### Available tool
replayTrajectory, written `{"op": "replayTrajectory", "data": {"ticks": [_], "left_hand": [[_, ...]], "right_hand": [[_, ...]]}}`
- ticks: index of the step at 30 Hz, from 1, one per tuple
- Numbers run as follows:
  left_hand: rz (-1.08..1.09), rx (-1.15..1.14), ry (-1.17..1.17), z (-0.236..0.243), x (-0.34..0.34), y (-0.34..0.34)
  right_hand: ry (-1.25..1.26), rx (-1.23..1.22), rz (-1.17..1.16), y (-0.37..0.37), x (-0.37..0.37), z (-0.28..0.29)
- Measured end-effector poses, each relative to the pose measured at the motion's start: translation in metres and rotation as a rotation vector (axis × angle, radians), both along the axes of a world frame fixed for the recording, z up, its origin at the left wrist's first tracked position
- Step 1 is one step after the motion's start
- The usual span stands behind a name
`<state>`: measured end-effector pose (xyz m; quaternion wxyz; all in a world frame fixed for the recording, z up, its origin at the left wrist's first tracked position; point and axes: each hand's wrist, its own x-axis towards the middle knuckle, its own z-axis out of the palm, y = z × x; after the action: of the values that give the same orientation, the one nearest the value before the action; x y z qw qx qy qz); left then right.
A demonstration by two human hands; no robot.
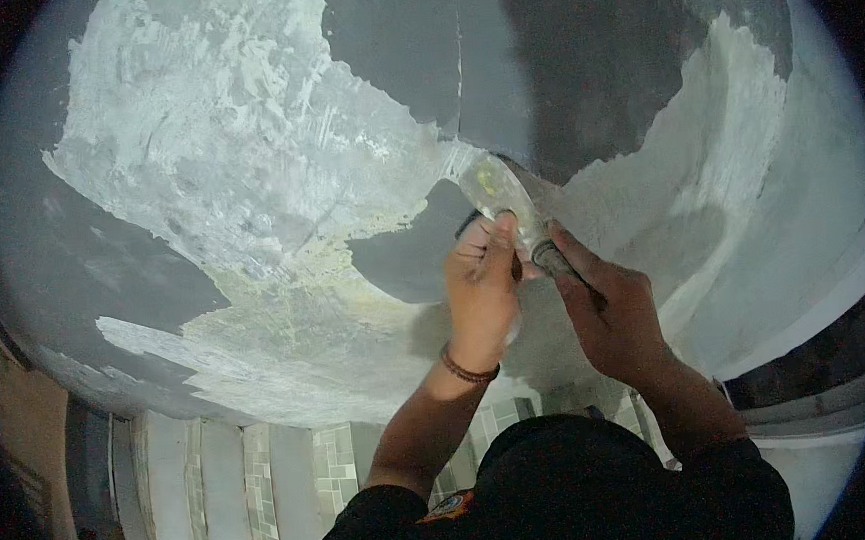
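Observation:
A putty knife (492,185) with a broad, smeared metal blade is raised before the wall. My right hand (619,318) is closed around its dark handle (554,260), the index finger stretched along it. My left hand (483,287) is closed beside the blade, its thumb against the lower part. A thin dark edge (467,224) juts out from the left fingers; the rest of that thing is hidden. Behind both hands the wall (388,35) is dark grey, with rough whitish filler (216,135) spread over much of it. Yellowish smears mark the blade.
Steps (258,489) with patterned tile strips lie below at the lower left. A brown surface (26,424) stands at the far left. To the right, a pale wall band (827,246) curves above a dark strip (814,356). A thin crack (458,60) runs down the grey wall.

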<state>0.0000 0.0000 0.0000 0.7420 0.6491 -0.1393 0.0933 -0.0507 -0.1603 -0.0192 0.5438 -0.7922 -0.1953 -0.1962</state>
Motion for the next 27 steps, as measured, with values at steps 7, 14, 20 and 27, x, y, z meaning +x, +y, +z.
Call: {"op": "replayTrajectory", "data": {"ticks": [7,14,20,27], "left_hand": [[-0.035,-0.113,0.013,0.000,-0.005,-0.010],[-0.019,-0.036,-0.035,0.000,-0.006,-0.005],[-0.008,-0.152,-0.071,0.019,0.003,0.002],[-0.448,-0.172,0.178,-0.063,0.024,0.017]], "right_hand": [[-0.021,0.066,-0.009,-0.002,-0.005,0.004],[-0.056,0.044,-0.021,-0.002,-0.003,-0.002],[-0.209,0.006,0.003,0.009,0.020,0.001],[0.078,0.066,-0.076,-0.016,-0.001,-0.035]]}}
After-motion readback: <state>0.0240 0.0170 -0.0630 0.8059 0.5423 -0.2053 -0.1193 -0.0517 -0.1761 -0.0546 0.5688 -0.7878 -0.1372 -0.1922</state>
